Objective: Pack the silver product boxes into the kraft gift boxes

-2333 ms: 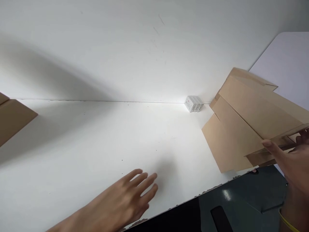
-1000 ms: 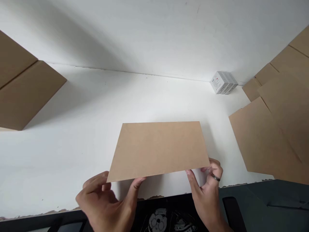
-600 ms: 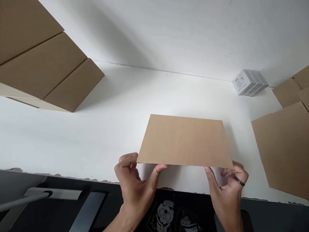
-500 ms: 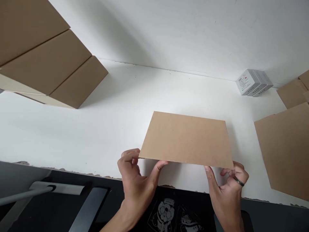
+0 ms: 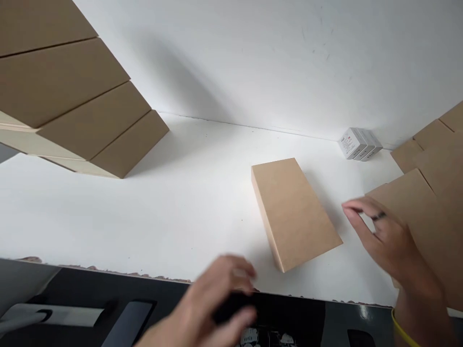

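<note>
Flat brown box point(image 5: 293, 212) lying free on the worktop point(image 5: 144, 217), skewed, near corner close to the front edge. Right hand point(image 5: 383, 236) open, fingers spread, empty, just beside the box and in front of the flat cardboard stack point(image 5: 434, 202). Left hand point(image 5: 217, 301) blurred at the front edge — grip impossible to tell. Likely risk: a hasty sweep knocking the box over the edge, or dragging the stack askew.

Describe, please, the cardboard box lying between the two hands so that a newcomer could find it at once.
On the white table, look near the front edge, between the left hand and the right hand. A flat brown cardboard box lies there, touched by neither. Unlike the stacked boxes at far left and the cardboard pile at right, it lies alone, at a slant.
</note>
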`<state>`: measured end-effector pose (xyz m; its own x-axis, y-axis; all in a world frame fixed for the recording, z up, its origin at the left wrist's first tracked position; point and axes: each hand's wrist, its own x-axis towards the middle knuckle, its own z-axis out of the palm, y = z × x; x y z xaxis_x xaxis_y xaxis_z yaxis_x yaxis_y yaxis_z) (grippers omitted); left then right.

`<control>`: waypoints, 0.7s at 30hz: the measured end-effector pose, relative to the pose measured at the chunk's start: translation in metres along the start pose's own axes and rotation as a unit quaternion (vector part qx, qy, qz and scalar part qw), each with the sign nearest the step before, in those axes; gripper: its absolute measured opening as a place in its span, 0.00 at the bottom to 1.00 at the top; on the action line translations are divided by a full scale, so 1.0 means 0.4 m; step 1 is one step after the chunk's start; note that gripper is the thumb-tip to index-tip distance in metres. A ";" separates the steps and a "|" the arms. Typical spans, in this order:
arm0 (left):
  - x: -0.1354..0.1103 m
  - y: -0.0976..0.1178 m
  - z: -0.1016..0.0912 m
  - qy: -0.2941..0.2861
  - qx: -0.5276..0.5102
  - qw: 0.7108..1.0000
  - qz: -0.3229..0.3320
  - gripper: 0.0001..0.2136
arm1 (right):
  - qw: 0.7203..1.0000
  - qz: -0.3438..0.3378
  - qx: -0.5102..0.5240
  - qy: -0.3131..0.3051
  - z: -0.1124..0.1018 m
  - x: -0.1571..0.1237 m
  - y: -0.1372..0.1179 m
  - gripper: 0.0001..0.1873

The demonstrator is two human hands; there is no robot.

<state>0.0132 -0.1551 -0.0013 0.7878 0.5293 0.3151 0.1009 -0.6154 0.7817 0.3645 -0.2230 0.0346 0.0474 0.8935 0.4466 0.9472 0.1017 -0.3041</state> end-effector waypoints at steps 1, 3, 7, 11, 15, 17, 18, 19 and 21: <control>0.029 -0.017 -0.041 0.031 0.041 0.997 -0.059 0.06 | 0.999 0.016 0.046 0.003 -0.001 -0.046 -0.008 0.05; 0.106 -0.060 -0.098 0.050 0.097 0.984 -0.140 0.12 | 0.986 0.031 0.153 -0.053 0.006 -0.127 -0.041 0.11; 0.275 -0.147 -0.127 0.018 0.060 0.983 -0.174 0.30 | 0.930 0.051 0.317 -0.179 0.036 -0.198 -0.128 0.19; 0.337 -0.177 -0.109 0.015 0.023 0.980 -0.199 0.30 | 0.933 0.097 0.311 -0.153 0.067 -0.209 -0.142 0.21; 0.235 -0.141 -0.069 0.065 0.029 0.969 -0.235 0.27 | 0.957 0.186 0.210 -0.067 0.098 -0.241 -0.078 0.33; 0.160 -0.109 -0.035 0.055 0.030 0.964 -0.260 0.23 | 0.951 0.244 0.184 -0.053 0.116 -0.255 -0.048 0.41; 0.128 -0.093 -0.015 0.057 0.033 0.961 -0.270 0.21 | 0.943 0.264 0.190 -0.065 0.124 -0.258 -0.037 0.43; 0.103 -0.079 0.006 0.068 0.036 0.958 -0.275 0.20 | 0.937 0.275 0.205 -0.073 0.132 -0.258 -0.029 0.44; 0.074 -0.061 0.051 0.114 0.047 0.957 -0.264 0.20 | 0.931 0.282 0.226 -0.057 0.146 -0.253 -0.020 0.44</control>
<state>0.0464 -0.1363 -0.0220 0.4604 0.8877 0.0067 0.5107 -0.2710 0.8159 0.3335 -0.2889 -0.0571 0.4383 0.8985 0.0234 0.5504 -0.2477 -0.7973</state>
